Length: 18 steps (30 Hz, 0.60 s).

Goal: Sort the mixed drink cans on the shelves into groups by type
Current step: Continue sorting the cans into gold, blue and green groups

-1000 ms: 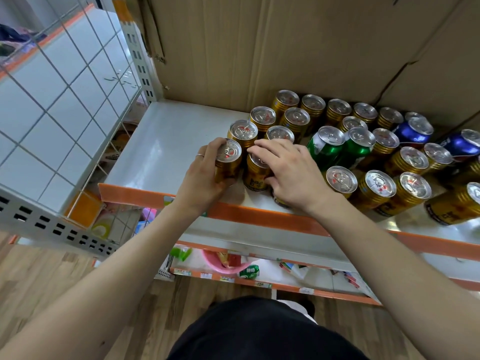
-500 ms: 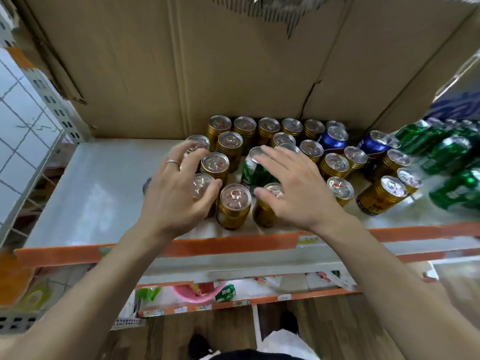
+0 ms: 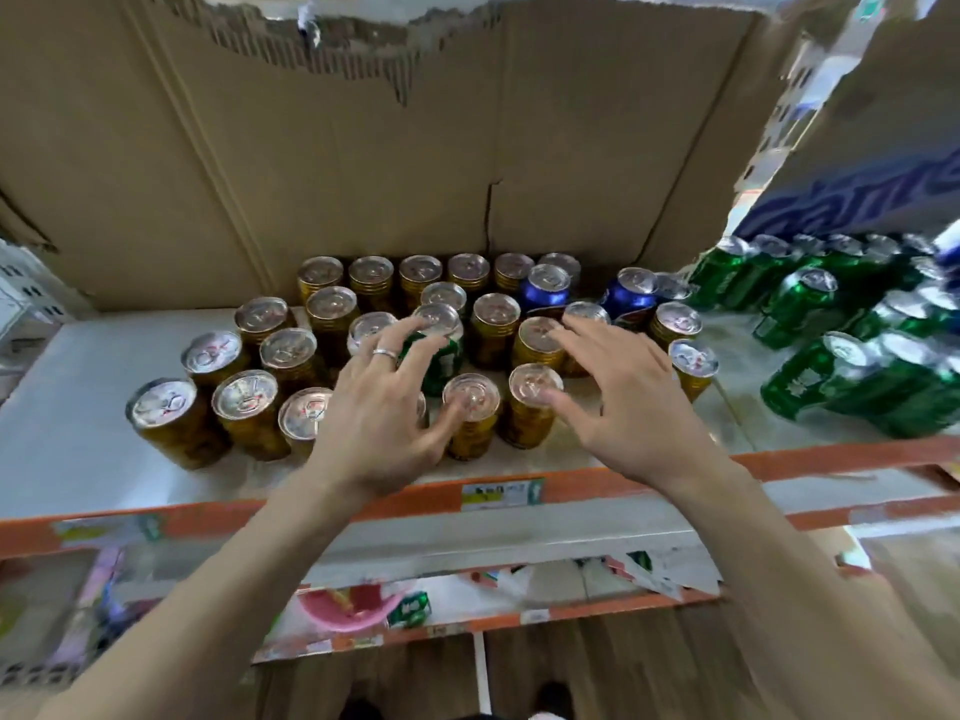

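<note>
Many gold cans (image 3: 244, 407) stand in rows on the white shelf (image 3: 78, 423). One green can (image 3: 441, 356) stands among them. Two blue cans (image 3: 545, 291) are at the back right. A cluster of green cans (image 3: 831, 366) fills the far right, some tilted. My left hand (image 3: 384, 413) hovers with spread fingers over the middle cans, its fingertips at the green can and its thumb by a front gold can (image 3: 470, 407). My right hand (image 3: 618, 402) is spread over gold cans beside it, fingertips touching their lids. Neither hand holds a can.
Torn brown cardboard (image 3: 363, 174) forms the shelf's back wall. An orange strip with a label (image 3: 501, 493) edges the shelf front. A lower shelf carries a pink bowl (image 3: 353, 610) and small packets. Wooden floor lies below.
My left hand let go of the gold can it gripped and both hands moved right over the cans, fingers now spread. The view swung right, bringing the green cluster into sight.
</note>
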### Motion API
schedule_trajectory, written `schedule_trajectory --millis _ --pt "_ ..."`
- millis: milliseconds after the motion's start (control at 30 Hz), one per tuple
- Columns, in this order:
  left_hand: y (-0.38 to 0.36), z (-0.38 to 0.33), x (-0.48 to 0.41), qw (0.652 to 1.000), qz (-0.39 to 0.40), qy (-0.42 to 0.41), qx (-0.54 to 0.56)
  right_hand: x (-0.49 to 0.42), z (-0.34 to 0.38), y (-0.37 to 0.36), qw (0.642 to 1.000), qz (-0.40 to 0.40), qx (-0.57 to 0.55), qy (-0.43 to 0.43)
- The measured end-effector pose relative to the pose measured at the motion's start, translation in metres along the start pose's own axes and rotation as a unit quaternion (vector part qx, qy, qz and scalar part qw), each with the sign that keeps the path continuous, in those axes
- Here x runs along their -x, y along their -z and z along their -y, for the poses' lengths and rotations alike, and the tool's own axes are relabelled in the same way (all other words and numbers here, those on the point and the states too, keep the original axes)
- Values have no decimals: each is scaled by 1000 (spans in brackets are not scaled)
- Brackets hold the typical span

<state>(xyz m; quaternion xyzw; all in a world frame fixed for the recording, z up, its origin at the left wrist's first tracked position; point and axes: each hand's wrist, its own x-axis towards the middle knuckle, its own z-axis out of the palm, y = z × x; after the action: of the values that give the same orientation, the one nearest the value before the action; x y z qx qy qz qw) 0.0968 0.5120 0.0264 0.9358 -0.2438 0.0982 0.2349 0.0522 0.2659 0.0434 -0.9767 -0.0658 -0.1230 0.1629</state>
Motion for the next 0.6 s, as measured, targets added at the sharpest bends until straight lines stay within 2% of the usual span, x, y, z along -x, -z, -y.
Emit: schedule_trajectory --millis 300,467,600 --pt "-30 -50 -19 997 18 56 -42 -12 -59 24 999 20 -29 27" --pt "-25 -44 -35 991 11 114 -75 -49 -74 17 998 48 -22 45" --pt "-19 -19 -53 981 25 162 -108 -91 -75 4 995 99 -15 17"
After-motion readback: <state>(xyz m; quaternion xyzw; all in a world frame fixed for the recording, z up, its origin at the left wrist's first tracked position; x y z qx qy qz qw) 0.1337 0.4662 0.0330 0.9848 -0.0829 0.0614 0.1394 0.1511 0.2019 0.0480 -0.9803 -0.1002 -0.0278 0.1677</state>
